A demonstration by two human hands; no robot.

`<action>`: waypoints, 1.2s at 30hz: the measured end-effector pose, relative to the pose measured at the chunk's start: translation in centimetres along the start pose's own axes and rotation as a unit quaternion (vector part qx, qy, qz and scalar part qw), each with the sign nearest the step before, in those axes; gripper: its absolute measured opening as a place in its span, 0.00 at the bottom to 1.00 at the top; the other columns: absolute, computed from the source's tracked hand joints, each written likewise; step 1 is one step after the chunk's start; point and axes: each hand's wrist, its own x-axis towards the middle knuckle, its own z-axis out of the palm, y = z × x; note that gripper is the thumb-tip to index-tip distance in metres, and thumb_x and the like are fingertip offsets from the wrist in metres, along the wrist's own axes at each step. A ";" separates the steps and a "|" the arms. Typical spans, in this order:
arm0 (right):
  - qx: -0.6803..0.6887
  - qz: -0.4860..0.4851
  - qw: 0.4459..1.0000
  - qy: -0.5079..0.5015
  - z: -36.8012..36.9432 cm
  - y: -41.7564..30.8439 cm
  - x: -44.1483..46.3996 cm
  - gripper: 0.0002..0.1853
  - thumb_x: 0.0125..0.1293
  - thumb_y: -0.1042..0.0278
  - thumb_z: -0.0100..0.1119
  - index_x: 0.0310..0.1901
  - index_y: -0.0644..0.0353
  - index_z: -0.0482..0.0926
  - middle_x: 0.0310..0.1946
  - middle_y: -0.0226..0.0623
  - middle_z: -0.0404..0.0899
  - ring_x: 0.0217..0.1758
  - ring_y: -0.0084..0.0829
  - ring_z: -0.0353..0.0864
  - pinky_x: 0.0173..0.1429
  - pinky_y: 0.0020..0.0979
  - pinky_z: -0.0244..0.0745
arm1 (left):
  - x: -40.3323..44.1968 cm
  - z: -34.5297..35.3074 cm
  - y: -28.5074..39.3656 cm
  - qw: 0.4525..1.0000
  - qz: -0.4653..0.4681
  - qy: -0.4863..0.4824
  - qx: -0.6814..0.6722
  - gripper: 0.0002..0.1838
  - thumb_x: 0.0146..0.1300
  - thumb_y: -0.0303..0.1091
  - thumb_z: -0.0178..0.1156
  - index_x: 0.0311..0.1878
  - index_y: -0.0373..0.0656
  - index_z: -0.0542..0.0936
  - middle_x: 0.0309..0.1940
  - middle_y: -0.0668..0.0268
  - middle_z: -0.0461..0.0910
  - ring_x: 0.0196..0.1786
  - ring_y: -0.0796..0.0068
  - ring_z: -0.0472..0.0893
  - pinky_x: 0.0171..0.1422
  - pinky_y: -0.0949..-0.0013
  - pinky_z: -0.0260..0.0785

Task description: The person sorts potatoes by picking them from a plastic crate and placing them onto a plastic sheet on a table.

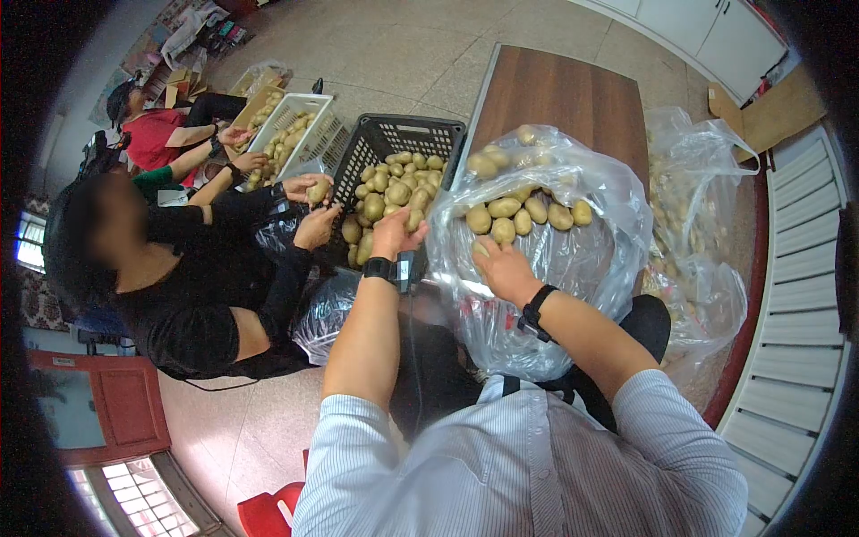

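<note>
My left hand [391, 236] is closed around a potato [414, 219] at the near right corner of the black crate [360, 143], which holds a heap of potatoes [400, 191]. My right hand [510, 271] reaches into the mouth of a clear plastic bag [617, 224]. Its fingers are closed on another potato [481, 245], mostly hidden by the hand. Several loose potatoes [535, 210] lie in the bag just beyond my right hand. More potatoes show blurred through the plastic at the bag's far side.
The bag rests partly on a brown wooden table [564, 94]. Filled clear bags [684, 206] stand to the right. At my left a co-worker's hands [313, 224] hold a potato [318, 191]. Farther back, other people work by a white crate [313, 134]. A red stool [268, 508] is behind me.
</note>
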 end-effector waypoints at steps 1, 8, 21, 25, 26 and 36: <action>0.000 0.000 1.000 0.000 0.4 0.3 -0.3 0.21 0.53 0.72 0.57 0.51 0.54 0.75 0.60 0.41 0.67 0.46 0.48 0.76 0.48 0.43 0.75 | 0.1 -0.1 0.5 0.990 -0.081 0.042 -0.103 0.16 0.68 0.32 0.52 0.56 0.36 0.70 0.48 0.55 0.73 0.40 0.57 0.78 0.40 0.59 0.79; 0.000 -0.016 0.999 0.044 -1.6 0.4 -2.7 0.13 0.56 0.72 0.51 0.44 0.59 0.75 0.54 0.37 0.70 0.41 0.46 0.76 0.43 0.43 0.75 | -0.7 -0.5 1.6 0.967 -0.155 0.124 -0.159 0.15 0.66 0.34 0.55 0.53 0.36 0.72 0.46 0.56 0.77 0.45 0.59 0.80 0.42 0.64 0.80; 0.025 0.051 0.998 0.039 -2.4 1.5 -5.9 0.18 0.56 0.76 0.50 0.50 0.58 0.72 0.57 0.39 0.70 0.44 0.48 0.76 0.48 0.44 0.76 | 2.9 -5.5 -4.0 0.983 -0.109 0.145 0.023 0.15 0.66 0.29 0.54 0.54 0.33 0.72 0.53 0.57 0.72 0.50 0.63 0.75 0.45 0.62 0.81; 0.020 0.038 0.997 0.058 -1.8 2.3 -6.5 0.17 0.55 0.77 0.51 0.49 0.58 0.72 0.57 0.40 0.70 0.43 0.48 0.76 0.46 0.45 0.76 | 3.4 -6.5 -5.0 0.942 0.013 0.064 0.329 0.13 0.64 0.29 0.56 0.50 0.34 0.75 0.48 0.56 0.75 0.48 0.64 0.76 0.45 0.62 0.81; 0.017 0.045 0.998 0.042 -1.7 2.5 -6.6 0.16 0.55 0.76 0.51 0.48 0.57 0.72 0.56 0.40 0.70 0.43 0.48 0.76 0.45 0.45 0.76 | 2.6 -4.9 -3.9 0.979 -0.045 0.145 0.139 0.15 0.65 0.35 0.53 0.48 0.32 0.76 0.47 0.53 0.77 0.48 0.64 0.77 0.48 0.63 0.77; 0.007 0.081 0.996 0.025 -1.8 2.0 -6.7 0.14 0.57 0.75 0.50 0.46 0.56 0.72 0.55 0.37 0.71 0.42 0.48 0.77 0.45 0.45 0.76 | 2.4 -6.1 -3.1 0.799 0.035 0.120 0.589 0.17 0.63 0.40 0.50 0.38 0.33 0.78 0.43 0.46 0.79 0.43 0.54 0.80 0.47 0.60 0.72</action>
